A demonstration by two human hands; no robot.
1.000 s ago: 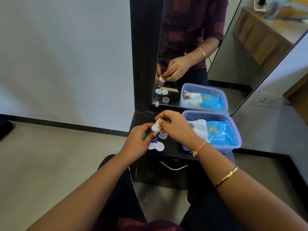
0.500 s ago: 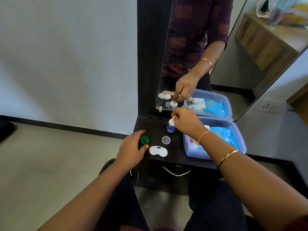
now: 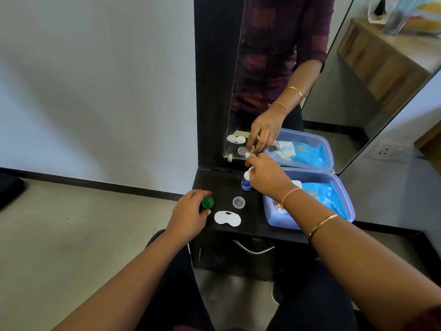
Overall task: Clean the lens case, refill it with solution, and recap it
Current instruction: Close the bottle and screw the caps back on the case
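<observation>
you are sitting before a tall mirror that is reflecting your right hand and the things on the black cabinet below it. the cabinet top is standing between your knees and the white wall, with a metal handle showing on its front. an open blue box is taking up the right part of the top, holding a blue packet and some white folded material; your right forearm is crossing over its near left corner and hiding part of what is inside.

a white lens case, two rounded wells joined side by side, is lying flat near the front edge with a dark spot on its left well. a clear cap is resting just behind it, and a green cap is lying to the left.

your right hand is pinching the white top of a small blue bottle, which is standing upright on the top near the mirror, just left of the box. your left hand is curling loosely around the green cap, thumb and fingertip touching its rim, the cap itself sitting on the cabinet. the case is lying just right of your left hand, untouched, and well in front of the bottle.
</observation>
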